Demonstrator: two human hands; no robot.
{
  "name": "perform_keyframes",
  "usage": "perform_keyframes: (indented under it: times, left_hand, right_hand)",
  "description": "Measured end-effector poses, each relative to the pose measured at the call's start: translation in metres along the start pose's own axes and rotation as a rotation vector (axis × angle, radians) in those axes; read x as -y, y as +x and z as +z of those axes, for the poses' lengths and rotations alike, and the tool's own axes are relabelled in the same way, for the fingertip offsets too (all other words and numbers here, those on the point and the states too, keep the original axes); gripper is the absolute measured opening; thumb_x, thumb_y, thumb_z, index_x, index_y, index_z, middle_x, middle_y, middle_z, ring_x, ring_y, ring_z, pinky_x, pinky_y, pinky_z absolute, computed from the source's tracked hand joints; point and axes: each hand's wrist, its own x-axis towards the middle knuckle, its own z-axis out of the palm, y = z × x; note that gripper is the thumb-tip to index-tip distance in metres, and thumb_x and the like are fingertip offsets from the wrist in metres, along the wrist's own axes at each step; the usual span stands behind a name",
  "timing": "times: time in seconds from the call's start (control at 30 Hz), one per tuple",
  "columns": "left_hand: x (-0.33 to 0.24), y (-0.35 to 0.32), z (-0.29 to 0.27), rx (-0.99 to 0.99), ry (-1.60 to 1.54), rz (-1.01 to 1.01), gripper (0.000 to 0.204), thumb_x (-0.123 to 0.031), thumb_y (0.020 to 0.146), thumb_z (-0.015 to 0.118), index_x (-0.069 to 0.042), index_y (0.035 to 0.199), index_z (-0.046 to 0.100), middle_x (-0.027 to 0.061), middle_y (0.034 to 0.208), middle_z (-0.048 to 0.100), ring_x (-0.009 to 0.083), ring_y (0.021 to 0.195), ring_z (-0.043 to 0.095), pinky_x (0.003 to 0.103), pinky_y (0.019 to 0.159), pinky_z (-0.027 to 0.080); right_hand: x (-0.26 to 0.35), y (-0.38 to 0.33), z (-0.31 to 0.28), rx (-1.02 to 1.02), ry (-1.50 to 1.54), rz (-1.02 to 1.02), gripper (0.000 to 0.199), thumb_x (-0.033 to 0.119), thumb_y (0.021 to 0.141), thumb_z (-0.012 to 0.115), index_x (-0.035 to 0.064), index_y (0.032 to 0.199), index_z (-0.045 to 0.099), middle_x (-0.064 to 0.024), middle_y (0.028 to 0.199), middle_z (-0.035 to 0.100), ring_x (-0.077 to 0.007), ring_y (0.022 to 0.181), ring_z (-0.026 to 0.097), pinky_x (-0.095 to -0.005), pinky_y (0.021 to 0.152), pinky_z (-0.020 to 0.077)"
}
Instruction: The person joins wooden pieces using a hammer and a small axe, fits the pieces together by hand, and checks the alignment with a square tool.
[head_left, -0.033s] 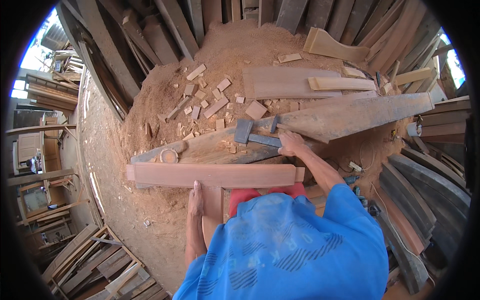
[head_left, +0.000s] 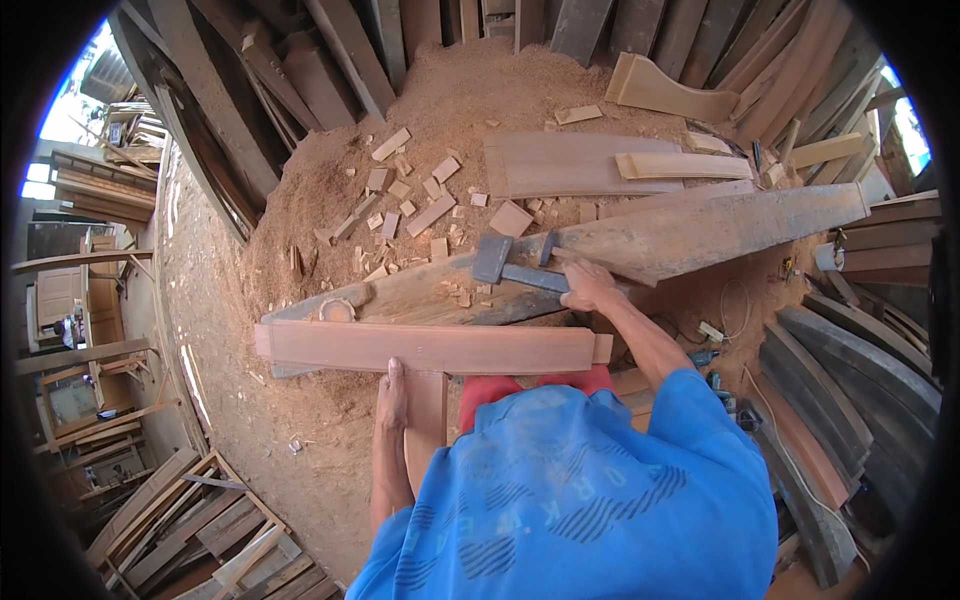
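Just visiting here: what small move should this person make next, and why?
Perhaps bring the dark hammer-like tool over the reddish board: the right hand grips it beyond the board's far edge, while the left hand is at the near edge, where another wooden piece appears to meet the board.

Soft, bright daylight here, the right fingers [head_left: 578,285] fairly crisp! Far left and far right of them, glare [head_left: 62,120] burns white-blue inside a black fisheye rim [head_left: 40,560].
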Motion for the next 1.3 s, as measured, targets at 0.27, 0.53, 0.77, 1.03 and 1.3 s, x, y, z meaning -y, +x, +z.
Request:
perform_keyframes:
  times: [0.27, 0.53, 0.77, 1.03, 1.3]
  left_hand:
    - [0.000, 0.077, 0.045, 0.157, 0.345, -0.045, 0.078, -0.068, 0.103, 0.038, 0.003, 0.107, 0.070, 0.0043, 0.082, 0.065, 0.0116, 0.071, 0.057, 0.029, 0.063, 0.046]
    - [-0.051, 0.104, 0.153, 0.484, 0.250, 0.019, 0.087, -0.070, 0.102, 0.035, 0.008, 0.129, 0.063, 0.0211, 0.122, 0.068, 0.0279, 0.116, 0.062, 0.038, 0.102, 0.046]
    - [-0.057, 0.130, 0.177, 0.311, 0.843, 0.049, 0.096, -0.075, 0.099, 0.029, 0.009, 0.135, 0.057, 0.0327, 0.132, 0.061, 0.0425, 0.131, 0.054, 0.045, 0.111, 0.038]
    - [-0.043, 0.163, 0.195, 0.406, 0.856, 0.057, 0.093, -0.074, 0.100, 0.031, 0.007, 0.140, 0.055, 0.0311, 0.139, 0.058, 0.0404, 0.138, 0.049, 0.044, 0.115, 0.035]
    - [-0.081, 0.159, 0.243, 0.569, 0.778, 0.068, 0.085, -0.068, 0.101, 0.035, 0.003, 0.142, 0.055, 0.0316, 0.142, 0.055, 0.0394, 0.142, 0.046, 0.041, 0.117, 0.034]
  right_hand:
    - [-0.165, -0.058, -0.027, -0.288, 0.161, 0.416, 0.043, 0.028, 0.077, 0.070, -0.0018, 0.108, 0.068, -0.0281, 0.105, 0.070, -0.0445, 0.104, 0.067, -0.0507, 0.091, 0.0534]
    - [-0.262, -0.091, -0.018, -0.207, 0.079, 0.762, 0.053, 0.039, 0.085, 0.073, 0.0011, 0.120, 0.060, -0.0264, 0.126, 0.059, -0.0441, 0.113, 0.062, -0.0523, 0.098, 0.0512]
    - [-0.200, -0.042, -0.043, -0.226, 0.023, 0.317, 0.056, 0.038, 0.087, 0.071, 0.0008, 0.127, 0.058, -0.0244, 0.120, 0.064, -0.0413, 0.117, 0.060, -0.0522, 0.102, 0.0473]
    - [-0.128, -0.001, -0.033, 0.087, -0.041, 0.065, 0.046, 0.034, 0.089, 0.070, 0.0084, 0.126, 0.063, -0.0223, 0.124, 0.065, -0.0401, 0.118, 0.062, -0.0511, 0.099, 0.0503]
    - [-0.198, -0.069, -0.025, -0.391, 0.198, 0.352, 0.034, 0.025, 0.090, 0.068, 0.0027, 0.115, 0.069, -0.0248, 0.114, 0.067, -0.0433, 0.111, 0.061, -0.0497, 0.098, 0.0490]
